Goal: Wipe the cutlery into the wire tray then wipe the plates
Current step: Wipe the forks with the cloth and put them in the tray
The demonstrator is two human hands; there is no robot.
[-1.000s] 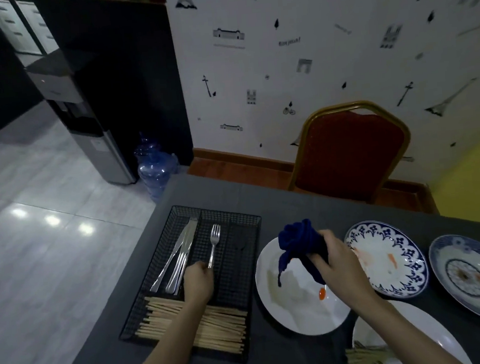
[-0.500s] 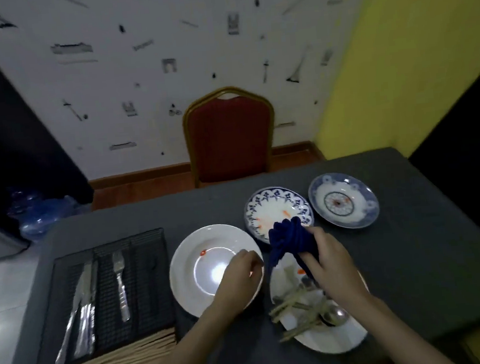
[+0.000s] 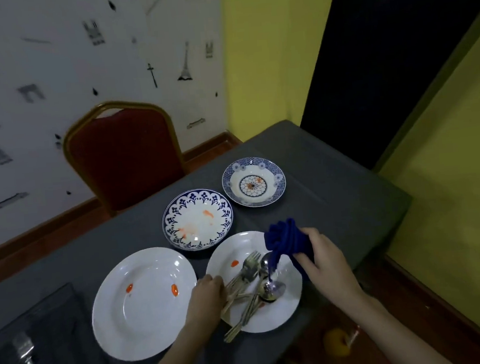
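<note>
The left hand (image 3: 206,293) had its fingers curled over the handles of the heaped metal forks and spoons (image 3: 252,285), grasping at them at the near-left rim of the round white plate (image 3: 287,308) that carried the heap; which single piece the fingers held could not be told. The right hand (image 3: 322,257) clenched a bunched dark-blue cloth (image 3: 286,243), gripping it above the far-right edge of that same plate, with a tail of the cloth hanging down toward a spoon bowl. Just left of this plate lay a second round white plate (image 3: 145,303) bearing two orange smears. Beyond them sat a white plate with a blue scalloped border (image 3: 197,219), streaked with orange, and further right a blue-patterned bowl-like plate (image 3: 253,182). All rested on a grey-covered table (image 3: 335,191). The black wire tray (image 3: 31,359) sat at the near-left corner of the view, blurred, with silvery cutlery in it. A red-cushioned chair with a gold frame (image 3: 123,154) stood behind the table.
</note>
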